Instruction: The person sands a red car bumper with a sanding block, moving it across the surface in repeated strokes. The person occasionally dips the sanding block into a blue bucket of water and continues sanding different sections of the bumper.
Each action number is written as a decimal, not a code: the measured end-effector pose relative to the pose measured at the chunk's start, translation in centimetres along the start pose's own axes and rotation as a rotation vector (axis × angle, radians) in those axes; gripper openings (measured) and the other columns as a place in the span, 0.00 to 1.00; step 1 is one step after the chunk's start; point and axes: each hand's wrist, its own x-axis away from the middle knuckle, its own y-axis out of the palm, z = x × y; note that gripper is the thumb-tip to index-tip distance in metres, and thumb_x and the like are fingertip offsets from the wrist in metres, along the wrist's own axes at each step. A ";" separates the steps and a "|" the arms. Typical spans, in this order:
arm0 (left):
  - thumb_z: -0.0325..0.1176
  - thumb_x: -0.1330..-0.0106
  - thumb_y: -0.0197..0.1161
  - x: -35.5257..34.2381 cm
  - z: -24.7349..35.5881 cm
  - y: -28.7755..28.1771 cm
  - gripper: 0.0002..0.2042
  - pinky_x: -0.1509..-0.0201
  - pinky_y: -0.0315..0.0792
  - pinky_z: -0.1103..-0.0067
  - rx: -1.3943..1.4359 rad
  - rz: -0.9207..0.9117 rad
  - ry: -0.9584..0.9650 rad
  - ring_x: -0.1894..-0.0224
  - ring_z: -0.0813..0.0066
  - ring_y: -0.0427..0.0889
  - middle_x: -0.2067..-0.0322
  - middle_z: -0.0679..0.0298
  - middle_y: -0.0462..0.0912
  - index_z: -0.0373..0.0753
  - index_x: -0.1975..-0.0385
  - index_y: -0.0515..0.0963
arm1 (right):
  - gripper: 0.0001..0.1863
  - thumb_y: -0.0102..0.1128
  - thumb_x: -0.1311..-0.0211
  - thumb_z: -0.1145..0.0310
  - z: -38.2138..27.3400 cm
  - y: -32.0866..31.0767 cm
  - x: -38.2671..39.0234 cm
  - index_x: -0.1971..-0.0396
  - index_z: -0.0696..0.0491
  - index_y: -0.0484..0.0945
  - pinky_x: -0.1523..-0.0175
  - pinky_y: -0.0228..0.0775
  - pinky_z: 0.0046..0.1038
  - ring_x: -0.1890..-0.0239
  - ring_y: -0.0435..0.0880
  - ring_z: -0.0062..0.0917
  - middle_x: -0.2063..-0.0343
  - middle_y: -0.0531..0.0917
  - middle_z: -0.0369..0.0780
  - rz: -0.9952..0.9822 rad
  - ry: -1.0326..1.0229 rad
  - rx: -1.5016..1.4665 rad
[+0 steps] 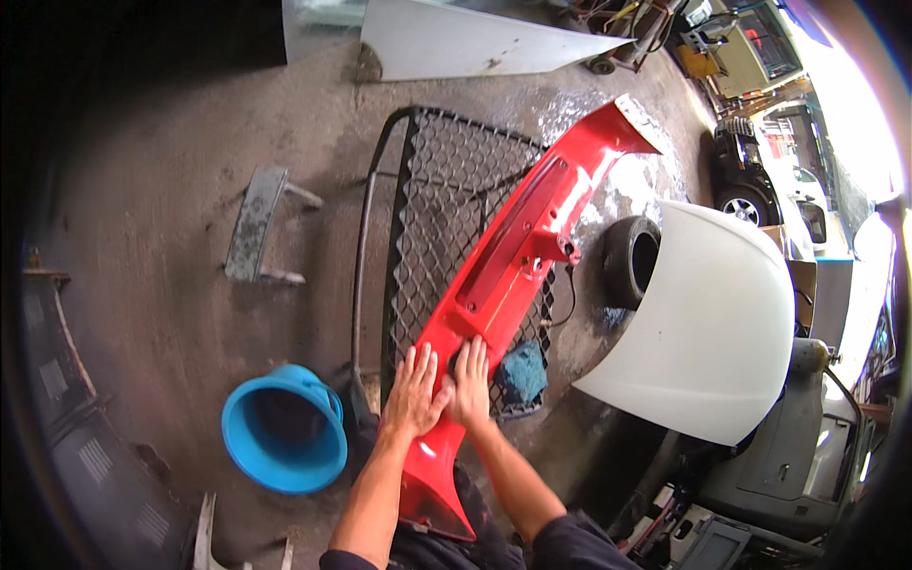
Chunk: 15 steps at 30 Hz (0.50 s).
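Observation:
A long, glossy red car body panel (490, 249), shaped like a bumper, lies slantwise across a black wire-mesh stand (442, 185). Its near end reaches my body. My left hand (414, 391) rests flat on the panel's near half, fingers stretched and slightly apart. Close beside it, my right hand (468, 382) also lies on the red surface with straight fingers close together. A small dark patch shows between the hands; I cannot tell whether it is a pad or part of the panel. Just right of my right hand, a crumpled blue cloth (523, 371) sits on the mesh.
A blue bucket (285, 429) stands at the left, beyond it a low worn bench (256, 226). To the right are a tyre (631, 261) and a white car hood (708, 328). A white panel (465, 43) lies at the back. The floor is wet behind the red panel.

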 end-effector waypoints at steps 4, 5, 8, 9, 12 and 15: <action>0.57 0.32 0.36 0.0 -0.1 0.1 0.36 0.30 0.45 0.57 0.033 0.025 -0.027 0.29 0.49 0.44 0.31 0.50 0.47 0.30 0.35 0.54 | 0.38 0.42 0.39 0.61 -1.3 0.5 2.2 0.33 0.62 0.41 0.30 0.34 0.52 0.30 0.38 0.53 0.33 0.41 0.59 -0.327 0.056 -0.089; 0.59 0.32 0.35 -0.1 -0.1 0.1 0.37 0.29 0.44 0.60 -0.010 -0.018 -0.057 0.29 0.53 0.43 0.31 0.54 0.47 0.32 0.34 0.54 | 0.39 0.42 0.40 0.62 -1.7 0.1 3.1 0.32 0.59 0.40 0.30 0.33 0.52 0.30 0.38 0.52 0.32 0.41 0.58 -0.411 0.010 -0.163; 0.57 0.31 0.34 0.0 -0.2 0.0 0.36 0.30 0.45 0.58 0.023 -0.018 -0.052 0.30 0.49 0.45 0.31 0.51 0.47 0.30 0.35 0.54 | 0.38 0.43 0.43 0.64 -0.5 0.3 1.5 0.32 0.57 0.43 0.30 0.36 0.50 0.30 0.41 0.51 0.32 0.42 0.56 -0.380 -0.194 0.092; 0.55 0.31 0.34 -0.1 -0.2 0.0 0.35 0.30 0.46 0.59 0.017 -0.039 -0.058 0.30 0.49 0.45 0.31 0.51 0.48 0.30 0.35 0.54 | 0.37 0.42 0.41 0.64 -0.6 0.2 0.2 0.33 0.60 0.44 0.30 0.38 0.50 0.30 0.42 0.52 0.32 0.42 0.57 -0.201 -0.155 0.049; 0.53 0.31 0.35 0.2 -0.2 0.0 0.33 0.29 0.45 0.61 0.036 0.029 -0.045 0.30 0.51 0.46 0.32 0.52 0.49 0.31 0.35 0.55 | 0.36 0.41 0.39 0.64 -1.2 0.3 -0.1 0.35 0.66 0.44 0.31 0.40 0.51 0.31 0.43 0.54 0.33 0.42 0.59 -0.011 -0.071 0.053; 0.53 0.31 0.36 0.4 -0.5 0.3 0.33 0.29 0.44 0.62 0.131 0.100 -0.038 0.29 0.53 0.46 0.32 0.52 0.49 0.32 0.35 0.55 | 0.37 0.41 0.38 0.60 -1.1 0.0 2.4 0.34 0.64 0.43 0.31 0.39 0.50 0.30 0.42 0.54 0.33 0.43 0.59 -0.334 -0.137 -0.042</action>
